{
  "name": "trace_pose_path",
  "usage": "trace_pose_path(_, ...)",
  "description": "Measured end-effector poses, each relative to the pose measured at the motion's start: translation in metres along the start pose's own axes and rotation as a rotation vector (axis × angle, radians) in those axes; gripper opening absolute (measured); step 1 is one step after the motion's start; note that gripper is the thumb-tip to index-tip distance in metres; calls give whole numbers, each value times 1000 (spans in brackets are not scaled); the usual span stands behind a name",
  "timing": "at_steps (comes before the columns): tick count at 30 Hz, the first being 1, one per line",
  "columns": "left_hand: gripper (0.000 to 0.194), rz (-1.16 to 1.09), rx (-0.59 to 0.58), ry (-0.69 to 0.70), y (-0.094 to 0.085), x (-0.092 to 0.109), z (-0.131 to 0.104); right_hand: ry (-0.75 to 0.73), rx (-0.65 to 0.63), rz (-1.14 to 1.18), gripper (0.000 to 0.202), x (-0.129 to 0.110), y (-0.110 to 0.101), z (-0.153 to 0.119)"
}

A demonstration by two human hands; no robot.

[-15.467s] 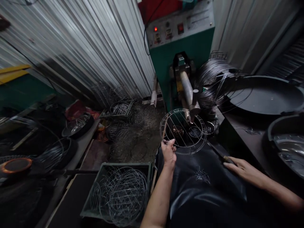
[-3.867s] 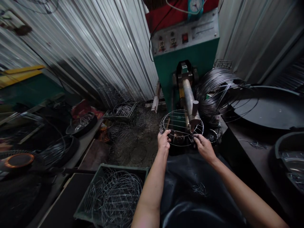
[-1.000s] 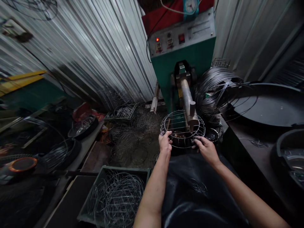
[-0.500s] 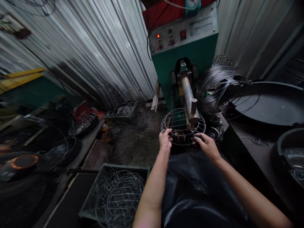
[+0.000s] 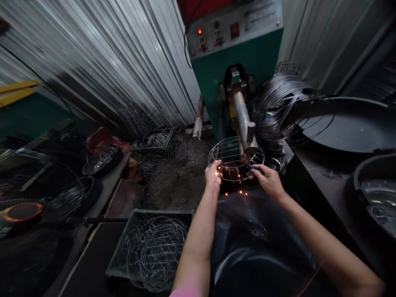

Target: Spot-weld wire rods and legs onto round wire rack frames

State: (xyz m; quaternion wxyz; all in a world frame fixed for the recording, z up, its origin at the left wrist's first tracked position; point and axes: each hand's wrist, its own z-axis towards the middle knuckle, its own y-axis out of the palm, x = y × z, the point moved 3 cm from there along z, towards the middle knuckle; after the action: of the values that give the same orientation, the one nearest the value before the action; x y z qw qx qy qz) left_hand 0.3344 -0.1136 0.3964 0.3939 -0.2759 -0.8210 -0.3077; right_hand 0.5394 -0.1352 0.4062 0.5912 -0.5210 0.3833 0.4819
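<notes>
A round wire rack (image 5: 223, 151) with parallel bars lies roughly level under the upper arm (image 5: 243, 109) of a green spot welder (image 5: 235, 53). My left hand (image 5: 213, 174) is closed on the rack's left near rim. At the right near rim, my right hand (image 5: 267, 179) pinches with thumb and fingers, close beside the electrode tip (image 5: 248, 158). Whether a small wire piece is also between those fingers, I cannot tell. Orange sparks (image 5: 239, 176) scatter below the tip and by my left hand. Small wire pieces (image 5: 258, 229) lie on the black apron (image 5: 247, 260) over my lap.
A green crate (image 5: 116, 260) full of wire rings stands at lower left. Wire racks (image 5: 154, 167) are piled on the floor behind. A wire coil (image 5: 275, 109) and a large shallow pan (image 5: 337, 130) sit at right, with another round container (image 5: 355, 181) nearer.
Sparks have appeared beneath the electrode, where none showed before. The upper electrode seems pressed down at the rim. Both hands keep their hold; the whole view has shifted slightly.
</notes>
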Motion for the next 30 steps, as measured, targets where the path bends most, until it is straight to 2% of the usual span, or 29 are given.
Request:
trace_pose_path(2,36,40,-30,-60,-6,5,3,-48,34,-107,33,10,-9,-18)
trace_pose_path(3,38,60,-62,-103,-9,8,7,-59,4,-197,30,19,-12,-30)
trace_pose_path(4,40,78,-80,-134,-11,12,12,-52,-82,-313,26,29,-12,-43)
trace_pose_path(8,37,183,-155,-167,-12,21,31,124,-731,-890,15,76,7,-100)
trace_pose_path(10,37,198,-196,-173,-9,21,34,192,-861,-1043,15,89,18,-117)
trace_pose_path(13,39,183,-204,-151,-7,18,32,200,-869,-1075,20,91,30,-124)
trace_pose_path(15,39,170,-199,-135,-8,17,29,187,-874,-1075,23,87,31,-125)
trace_pose_path(19,38,160,-198,-116,-8,17,28,170,-847,-1024,27,79,12,-130)
trace_pose_path(24,34,156,-173,-104,-5,17,29,133,-746,-741,24,83,-16,-152)
trace_pose_path(27,32,150,-133,-101,-3,19,25,154,-796,-725,22,92,-20,-165)
trace_pose_path(30,28,155,-111,-108,0,21,15,150,-853,-760,23,98,-14,-165)
